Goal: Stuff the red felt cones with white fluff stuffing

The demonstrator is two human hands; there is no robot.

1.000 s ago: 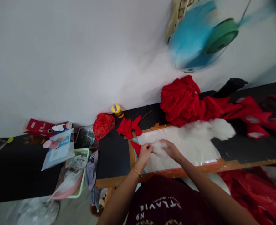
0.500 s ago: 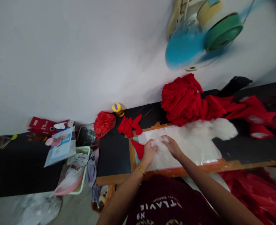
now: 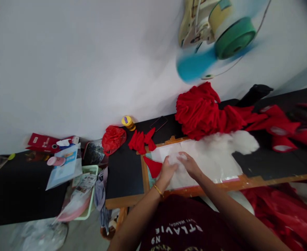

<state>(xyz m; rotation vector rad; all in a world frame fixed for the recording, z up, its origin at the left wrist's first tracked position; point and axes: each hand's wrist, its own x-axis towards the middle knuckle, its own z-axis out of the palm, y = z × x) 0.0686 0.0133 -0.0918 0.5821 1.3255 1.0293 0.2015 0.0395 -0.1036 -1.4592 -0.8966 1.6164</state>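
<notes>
Between my two hands is a small tuft of white stuffing (image 3: 173, 159), held over the white sheet on the work table. My left hand (image 3: 168, 169) closes round its left side, and my right hand (image 3: 189, 164) pinches it from the right with bent fingers. Just left of my left hand lies a flat red fabric piece (image 3: 153, 167) with a pointed corner. A larger heap of white stuffing (image 3: 243, 142) rests on the right end of the sheet (image 3: 208, 165). Behind the sheet is a pile of red fabric pieces (image 3: 197, 109).
Small red pieces (image 3: 140, 141), a red plastic bag (image 3: 113, 139), a yellow-lidded jar (image 3: 128, 122) and a phone (image 3: 158, 123) sit along the back. A fan (image 3: 234, 38) with blurred blue blades hangs on the wall above. At left stands a green basket (image 3: 94, 170).
The view has shifted slightly, so most things sit a little further left. Both hands stay together on the stuffing, whose tuft looks more gathered between the fingers.
</notes>
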